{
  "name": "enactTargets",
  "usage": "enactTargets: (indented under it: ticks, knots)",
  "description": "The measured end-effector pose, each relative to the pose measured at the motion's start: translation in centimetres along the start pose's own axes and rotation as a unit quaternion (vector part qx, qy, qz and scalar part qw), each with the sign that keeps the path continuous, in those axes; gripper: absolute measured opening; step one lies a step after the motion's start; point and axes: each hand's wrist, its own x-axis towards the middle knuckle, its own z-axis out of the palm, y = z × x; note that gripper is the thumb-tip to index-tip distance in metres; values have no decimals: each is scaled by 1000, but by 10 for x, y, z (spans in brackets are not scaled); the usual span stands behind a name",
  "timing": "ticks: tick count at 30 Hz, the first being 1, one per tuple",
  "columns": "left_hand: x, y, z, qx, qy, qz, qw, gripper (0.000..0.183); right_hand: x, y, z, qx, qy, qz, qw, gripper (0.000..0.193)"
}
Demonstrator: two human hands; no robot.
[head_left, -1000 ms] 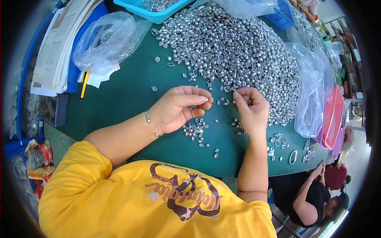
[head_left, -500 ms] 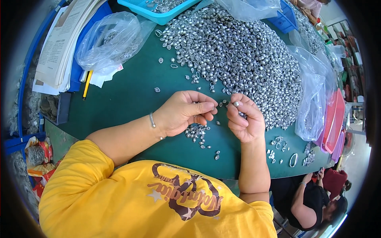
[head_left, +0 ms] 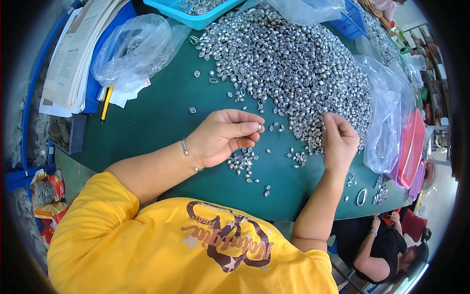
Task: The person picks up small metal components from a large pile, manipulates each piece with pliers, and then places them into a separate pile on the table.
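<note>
My left hand (head_left: pixel 223 137) pinches a small rounded silver metal piece (head_left: pixel 260 127) between thumb and forefinger, with its other fingers curled below. Over the right front edge of a big heap of small silver metal pieces (head_left: pixel 293 63), my right hand (head_left: pixel 339 142) is closed, its thumb and forefinger tips together. What those tips hold, if anything, cannot be made out among the pieces behind. A little cluster of rounded pieces (head_left: pixel 242 161) lies just below my left hand. Between the hands is another small cluster (head_left: pixel 297 157).
On the green tabletop (head_left: pixel 161 112), a plastic bag (head_left: pixel 134 54) and yellow pen (head_left: pixel 106 105) lie left, beside stacked papers (head_left: pixel 73 59). A turquoise basket (head_left: pixel 196 20) stands at the back. Clear bags (head_left: pixel 384 117) and a red tray (head_left: pixel 412 147) are right; a seated person (head_left: pixel 379 250) is beyond.
My right hand has moved right and turned, from beside my left hand to the heap's edge. The cluster between the hands now shows. A silver piece has come into sight in my left fingertips.
</note>
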Motion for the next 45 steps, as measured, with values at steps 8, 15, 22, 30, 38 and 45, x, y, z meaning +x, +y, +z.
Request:
enactTargets:
  ticks: [8, 15, 22, 30, 38, 45]
  knots:
    - [-1, -1, 0, 15, -19, 3, 1000, 16, 2, 9, 34, -357, 9, -221, 908, 12]
    - [1, -2, 1, 22, -11, 6, 1000, 17, -13, -10, 28, 354, -168, 177, 903, 20]
    - [0, -2, 2, 18, -11, -5, 1000, 15, -18, -4, 35, 397, -239, 250, 850, 16]
    - [0, -1, 0, 23, -6, -12, 1000, 12, -16, 3, 38, 517, -305, 328, 729, 12]
    - [-1, -1, 1, 24, -18, -12, 999, 10, -16, 2, 39, 517, -290, 336, 732, 15]
    - [-3, 4, 7, 35, 15, -9, 999, 9, -14, 5, 36, 517, -298, 322, 735, 16]
